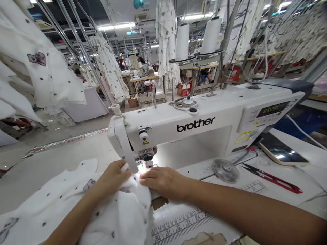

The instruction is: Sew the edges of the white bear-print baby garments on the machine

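Note:
White fabric (63, 197) printed with small dark spots and grey figures lies bunched over the left of the sewing table. Its far edge reaches the lit needle area of a white Brother sewing machine (163, 124). My left hand (113, 177) is closed on the fabric just left of the needle area, fingers gathering a fold. Close by on the right, my right hand (162, 182) has its fingers together and curled onto the fabric's edge. The fingertips of both hands are close to the presser foot, which is partly hidden by the hands and the machine head.
Right of the machine's opening lie a clear round disc (225, 170), red-handled thread snips (277, 179) and a phone (283, 148). A printed ruler (182, 226) runs along the front. Thread cones (182, 42) stand behind; printed fabric (38, 58) hangs at left.

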Demonstrator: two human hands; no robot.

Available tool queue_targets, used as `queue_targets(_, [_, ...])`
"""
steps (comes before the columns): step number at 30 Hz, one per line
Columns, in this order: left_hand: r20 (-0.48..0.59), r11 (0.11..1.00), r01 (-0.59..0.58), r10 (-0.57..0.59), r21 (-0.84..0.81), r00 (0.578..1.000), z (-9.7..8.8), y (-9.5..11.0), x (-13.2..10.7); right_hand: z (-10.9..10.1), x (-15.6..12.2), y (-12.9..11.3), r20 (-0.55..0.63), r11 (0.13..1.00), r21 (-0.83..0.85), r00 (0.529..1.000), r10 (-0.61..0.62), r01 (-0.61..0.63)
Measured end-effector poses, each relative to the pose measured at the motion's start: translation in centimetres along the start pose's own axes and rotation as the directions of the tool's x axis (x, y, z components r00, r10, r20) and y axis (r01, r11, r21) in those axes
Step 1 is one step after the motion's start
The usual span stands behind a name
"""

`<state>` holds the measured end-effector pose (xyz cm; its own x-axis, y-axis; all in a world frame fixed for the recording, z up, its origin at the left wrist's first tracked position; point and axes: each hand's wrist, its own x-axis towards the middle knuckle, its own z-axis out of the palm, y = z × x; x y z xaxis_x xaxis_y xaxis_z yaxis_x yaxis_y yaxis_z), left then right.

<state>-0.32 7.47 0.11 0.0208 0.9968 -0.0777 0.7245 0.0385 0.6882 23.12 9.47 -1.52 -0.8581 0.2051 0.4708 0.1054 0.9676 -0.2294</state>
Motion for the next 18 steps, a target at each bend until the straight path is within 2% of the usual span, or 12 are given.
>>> queue_targets(7, [-0.001,0.989,-0.063,0.063,0.133,0.998,0.4,0.6,0.1,-0.2,0.5,0.2,0.168,0.999,-0.026,0.985,0.036,-0.032])
queue_targets(10, [-0.017,0.981,-0.084,0.088,0.176,0.996,0.7,0.9,-0.4,-0.3,0.5,0.2,0.175,1.000,-0.025,0.985,0.001,0.003])
queue_targets(15, [0.042,0.974,-0.069,0.061,0.215,0.997,0.9,1.3,-2.8,-0.2,0.1,-0.6,0.130,0.982,-0.035,0.975,-0.180,0.185])
queue_targets(18, [0.066,0.980,-0.066,0.055,0.186,0.996,0.9,1.5,-3.6,0.1,-0.1,-0.7,0.104,0.976,-0.084,0.976,-0.192,0.201])
